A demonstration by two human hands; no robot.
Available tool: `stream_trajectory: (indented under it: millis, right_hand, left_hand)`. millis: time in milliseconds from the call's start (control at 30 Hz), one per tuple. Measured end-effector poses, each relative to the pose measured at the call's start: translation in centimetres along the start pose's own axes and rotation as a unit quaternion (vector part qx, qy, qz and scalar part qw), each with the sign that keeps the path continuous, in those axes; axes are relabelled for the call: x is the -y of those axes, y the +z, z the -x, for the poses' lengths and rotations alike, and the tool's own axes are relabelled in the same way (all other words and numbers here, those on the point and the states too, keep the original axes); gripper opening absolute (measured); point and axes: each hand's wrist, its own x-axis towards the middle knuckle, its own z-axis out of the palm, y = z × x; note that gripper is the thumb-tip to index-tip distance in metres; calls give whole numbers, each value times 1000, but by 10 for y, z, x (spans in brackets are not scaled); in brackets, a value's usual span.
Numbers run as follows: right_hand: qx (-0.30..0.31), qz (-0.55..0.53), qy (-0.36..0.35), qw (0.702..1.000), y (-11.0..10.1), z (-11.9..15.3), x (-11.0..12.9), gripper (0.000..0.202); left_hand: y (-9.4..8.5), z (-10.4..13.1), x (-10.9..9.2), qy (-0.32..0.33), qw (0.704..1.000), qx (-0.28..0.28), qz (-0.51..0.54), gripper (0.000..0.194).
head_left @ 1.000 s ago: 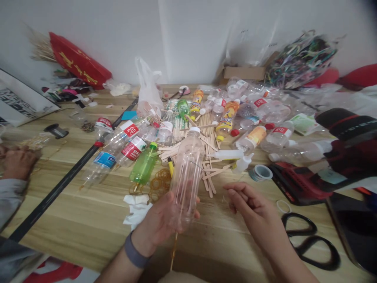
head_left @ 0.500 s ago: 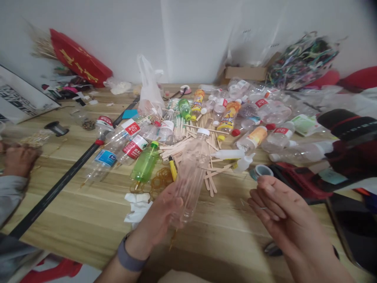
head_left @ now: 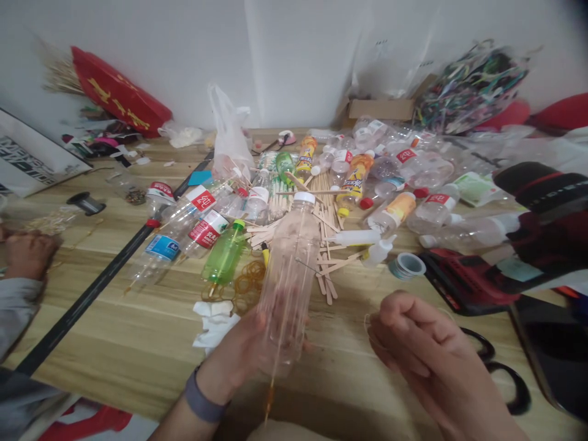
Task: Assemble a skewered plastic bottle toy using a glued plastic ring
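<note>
Has drawn the right hand (head_left: pixel 416 340) down and nearer to the body since the earlier frame, off the tape roll (head_left: pixel 408 266), and has swung the capped end of the clear bottle (head_left: pixel 291 269) slightly left.

Head view: grips the clear bottle around its lower part with the left hand (head_left: pixel 243 346), white cap (head_left: pixel 304 198) pointing away. Curls the right hand closed, thumb against index finger, right of the clear bottle and well apart from it. Cannot tell whether it pinches the thin loop (head_left: pixel 367 324) beside its fingers. Shows 1 slender stick (head_left: pixel 269 401) coming out of the clear bottle's near end, amber bands wrapped around it.

Left of the clear bottle, shows the green bottle (head_left: pixel 224 252) and, between, loose rubber bands (head_left: pixel 249 285). Right of it, shows the tape roll, the red and black tool (head_left: pixel 452 278) and 2 scissor handles (head_left: pixel 517 386). Far left of it, shows another person's hand (head_left: pixel 31 251).
</note>
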Motion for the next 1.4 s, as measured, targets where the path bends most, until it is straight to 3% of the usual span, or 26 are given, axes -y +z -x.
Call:
stream_trajectory:
  millis: [200,467,567,667,767,1100,1300,1333,1400]
  right_hand:
    - [16,98,8,995,5,6,-12,37]
    - [-10,27,8,1000,6,-9,-20,33]
    - [-15,49,20,998,6,-17,-33,38]
    - [-13,87,25,996,9,-24,-46,45]
    - [8,114,25,993,12,-27,-52,46]
    - [82,176,22,981,17,-33,-64,43]
    - [-44,262,-66,962,4,-12,-71,45]
    - [-30,270,-53,961,2,-6,-73,43]
    - [78,240,52,966,-2,6,-76,47]
  left_hand:
    - [0,-2,1,-8,999,36,30,45]
    - [-7,-7,0,-8,996,88,17,57]
    - [-9,-14,-3,-25,995,92,17,54]
    - [-9,-22,-4,-17,993,112,37,66]
    - [-6,-26,-5,5,996,83,27,70]
    - [13,-34,-5,41,999,9,-6,50]
    - [13,-35,0,105,994,-44,-10,43]
    - [14,-35,1,115,992,-54,-15,43]
    - [15,-36,2,142,987,-76,-26,46]
